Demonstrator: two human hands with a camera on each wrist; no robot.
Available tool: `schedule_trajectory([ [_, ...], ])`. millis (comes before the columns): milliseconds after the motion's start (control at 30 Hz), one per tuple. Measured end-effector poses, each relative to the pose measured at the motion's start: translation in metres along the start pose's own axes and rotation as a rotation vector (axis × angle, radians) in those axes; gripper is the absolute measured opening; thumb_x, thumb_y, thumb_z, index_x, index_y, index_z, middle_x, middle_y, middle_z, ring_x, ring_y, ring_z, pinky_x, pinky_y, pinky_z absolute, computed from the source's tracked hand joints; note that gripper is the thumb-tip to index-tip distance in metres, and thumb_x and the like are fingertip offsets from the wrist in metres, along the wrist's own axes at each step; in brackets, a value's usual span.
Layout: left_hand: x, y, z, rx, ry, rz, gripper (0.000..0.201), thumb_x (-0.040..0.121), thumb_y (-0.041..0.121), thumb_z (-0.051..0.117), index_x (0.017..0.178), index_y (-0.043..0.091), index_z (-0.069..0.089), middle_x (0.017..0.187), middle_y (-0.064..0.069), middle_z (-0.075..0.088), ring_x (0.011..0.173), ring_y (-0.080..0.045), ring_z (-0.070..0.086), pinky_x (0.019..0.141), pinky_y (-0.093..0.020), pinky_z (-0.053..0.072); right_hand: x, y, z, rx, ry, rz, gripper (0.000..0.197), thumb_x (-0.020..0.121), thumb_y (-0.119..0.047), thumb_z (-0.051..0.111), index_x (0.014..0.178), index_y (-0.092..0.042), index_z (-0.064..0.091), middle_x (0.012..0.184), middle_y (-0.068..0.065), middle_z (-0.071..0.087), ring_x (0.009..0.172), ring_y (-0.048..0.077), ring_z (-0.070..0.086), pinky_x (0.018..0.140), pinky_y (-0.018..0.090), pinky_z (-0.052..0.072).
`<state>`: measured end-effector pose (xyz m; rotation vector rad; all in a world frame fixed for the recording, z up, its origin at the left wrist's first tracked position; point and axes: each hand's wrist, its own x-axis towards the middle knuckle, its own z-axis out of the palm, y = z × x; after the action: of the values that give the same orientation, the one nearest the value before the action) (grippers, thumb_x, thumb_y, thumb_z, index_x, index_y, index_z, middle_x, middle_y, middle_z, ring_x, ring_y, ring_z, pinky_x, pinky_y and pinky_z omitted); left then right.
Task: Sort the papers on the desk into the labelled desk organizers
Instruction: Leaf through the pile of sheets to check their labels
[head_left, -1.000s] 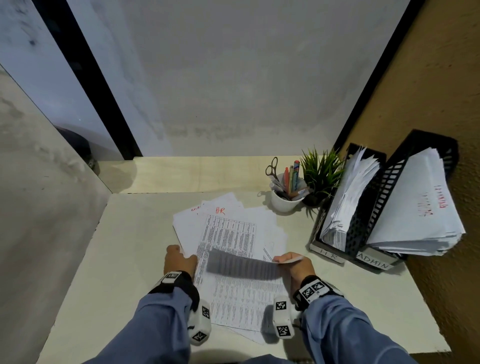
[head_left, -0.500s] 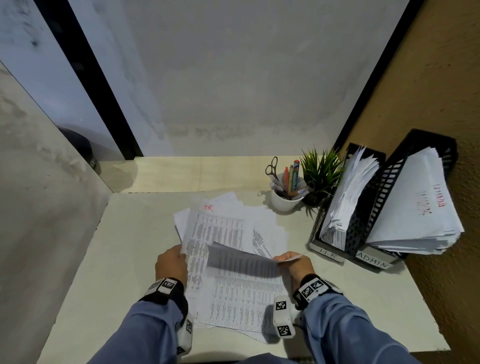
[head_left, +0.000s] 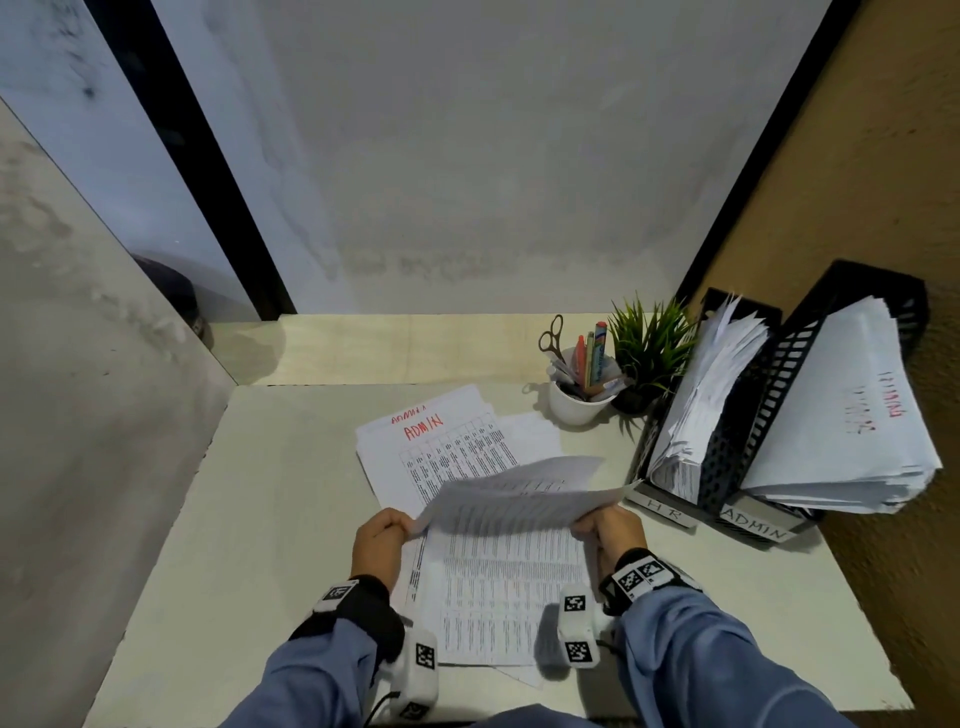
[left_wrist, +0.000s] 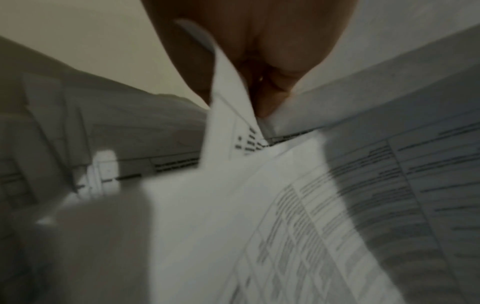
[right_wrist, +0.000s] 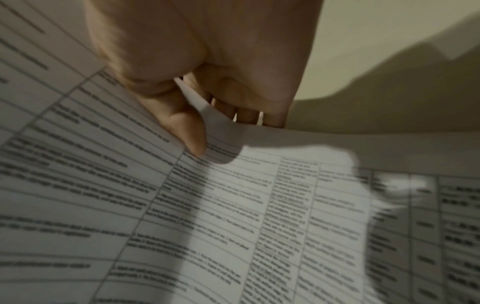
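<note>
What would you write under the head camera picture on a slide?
Both hands, left hand and right hand, lift a printed sheet off the desk pile, beside the HR organizer.

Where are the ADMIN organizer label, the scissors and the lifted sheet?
ADMIN organizer label (head_left: 756, 525): head view, on the white strip at the organizer's front base.
scissors (head_left: 551, 339): head view, on the handles sticking out of the white cup.
lifted sheet (head_left: 519, 491): head view, on its raised middle, between both hands.

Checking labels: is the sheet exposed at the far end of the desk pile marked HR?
No, the exposed sheet behind the lifted paper reads ADMIN in red at its top edge in the head view.
</note>
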<state>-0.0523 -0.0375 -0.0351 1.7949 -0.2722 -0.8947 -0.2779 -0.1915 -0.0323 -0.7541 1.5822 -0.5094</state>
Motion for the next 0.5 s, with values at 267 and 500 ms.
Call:
schedule_trajectory([
  [267,-0.005,0.034,0.018,-0.153,-0.161,0.021,0.042,0.087,0.057,0.054,0.110,0.023,0.062,0.108,0.003,0.068,0.103,-0.016,0.062,0.097,-0.037,0.045,-0.030,-0.033,0.021,0.186,-0.130,-0.130,0.019,0.074,0.017,0.057,0.083,0.001,0.062,0.083,0.015,0.062,0.088,0.031,0.057,0.073,0.032,0.049],
  [500,-0.021,0.099,0.031,0.058,-0.030,0.403,0.013,0.084,0.015,0.068,0.095,0.019,0.065,0.093,0.002,0.070,0.088,-0.018,0.067,0.079,-0.032,0.055,-0.092,-0.090,0.029,0.174,-0.173,-0.663,0.019,0.086,0.004,0.056,0.096,-0.011,0.064,0.089,-0.004,0.067,0.083,0.010,0.064,0.071,0.019,0.055],
])
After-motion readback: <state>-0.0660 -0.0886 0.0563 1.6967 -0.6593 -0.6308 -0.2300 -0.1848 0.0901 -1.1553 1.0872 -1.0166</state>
